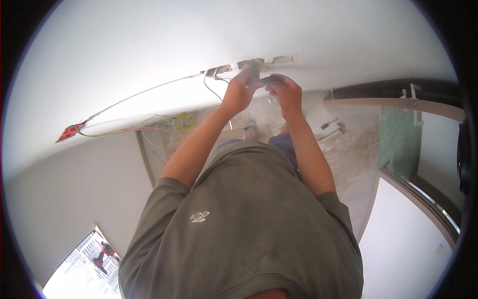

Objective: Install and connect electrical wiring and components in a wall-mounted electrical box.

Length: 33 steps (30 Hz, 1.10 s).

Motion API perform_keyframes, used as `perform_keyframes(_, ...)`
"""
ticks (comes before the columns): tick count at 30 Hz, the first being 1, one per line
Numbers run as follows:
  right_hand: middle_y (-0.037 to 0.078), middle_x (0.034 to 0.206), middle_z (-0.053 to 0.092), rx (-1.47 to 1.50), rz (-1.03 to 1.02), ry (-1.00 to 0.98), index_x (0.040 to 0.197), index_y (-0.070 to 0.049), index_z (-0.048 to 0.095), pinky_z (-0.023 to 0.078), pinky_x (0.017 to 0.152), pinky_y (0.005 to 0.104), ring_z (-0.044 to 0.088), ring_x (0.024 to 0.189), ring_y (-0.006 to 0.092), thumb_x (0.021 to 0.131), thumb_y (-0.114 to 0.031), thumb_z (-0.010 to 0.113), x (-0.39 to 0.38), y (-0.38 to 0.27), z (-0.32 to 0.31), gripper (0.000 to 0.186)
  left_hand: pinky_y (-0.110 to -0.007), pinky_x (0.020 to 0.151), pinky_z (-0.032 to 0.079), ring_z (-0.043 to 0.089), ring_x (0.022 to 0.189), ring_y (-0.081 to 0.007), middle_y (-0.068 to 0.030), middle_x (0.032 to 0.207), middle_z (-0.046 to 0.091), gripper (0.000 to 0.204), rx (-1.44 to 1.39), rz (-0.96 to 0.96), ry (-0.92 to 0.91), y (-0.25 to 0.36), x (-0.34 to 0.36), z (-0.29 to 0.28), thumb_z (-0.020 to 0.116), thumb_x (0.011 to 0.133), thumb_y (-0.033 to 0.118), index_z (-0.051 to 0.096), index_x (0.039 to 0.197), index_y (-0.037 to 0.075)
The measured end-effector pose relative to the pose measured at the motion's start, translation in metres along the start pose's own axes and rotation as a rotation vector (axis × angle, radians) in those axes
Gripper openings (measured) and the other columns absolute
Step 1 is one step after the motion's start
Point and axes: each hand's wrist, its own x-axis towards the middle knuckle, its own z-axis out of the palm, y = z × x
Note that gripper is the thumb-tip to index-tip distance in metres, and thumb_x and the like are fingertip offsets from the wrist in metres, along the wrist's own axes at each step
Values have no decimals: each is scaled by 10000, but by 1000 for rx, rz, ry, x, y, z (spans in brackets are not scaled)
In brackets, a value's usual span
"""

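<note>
My left hand [240,90] is raised to a cut-out wall box [249,64], its fingers closed at the wire ends there. What they pinch is hidden. Beside it, my right hand [287,94] grips a small black curved thing [270,79], which reaches toward the left fingertips; its kind is too blurred to tell. Thin yellowish wires [259,63] stick out of the box just above my left fingers. Left of it, a grey cable [211,87] hangs from another rough opening [219,71] in the white wall.
Farther left, a red box [69,132] in the wall trails coloured wires toward a yellow-green coil [185,121]. A hammer [340,127] and a dark-handled tool [328,123] lie on the dusty floor at right. Beyond stands a framed window or door [398,103]. A red-and-black drill [102,257] appears at lower left.
</note>
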Motion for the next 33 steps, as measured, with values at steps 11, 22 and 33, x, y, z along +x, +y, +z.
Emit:
perform_keyframes(11, 77, 723, 677, -214, -92, 20, 865, 6, 678, 482, 562, 263, 640, 639, 122, 922, -138, 525, -3, 37, 47, 218, -324, 682, 540, 667, 769, -226, -119, 942, 684, 438, 259, 184, 344, 11, -11, 10, 778, 786, 252, 620, 1096, -13)
perform_keyframes(22, 31, 600, 548, -376, 130, -563, 775, -46, 623, 340, 428, 280, 467, 475, 112, 914, -179, 431, 11, 10, 25, 271, -277, 604, 514, 630, 694, -149, -140, 827, 670, 609, -177, -549, 333, 55, -23, 13, 780, 773, 412, 615, 1070, -93)
perform_keyframes(33, 25, 797, 614, -67, 164, -752, 917, -31, 639, 426, 587, 246, 545, 652, 101, 897, -158, 548, 3, 4, 12, 157, -334, 671, 538, 667, 741, -195, -158, 851, 683, 480, -63, -490, 390, 49, -22, 14, 765, 764, 281, 599, 1065, -53)
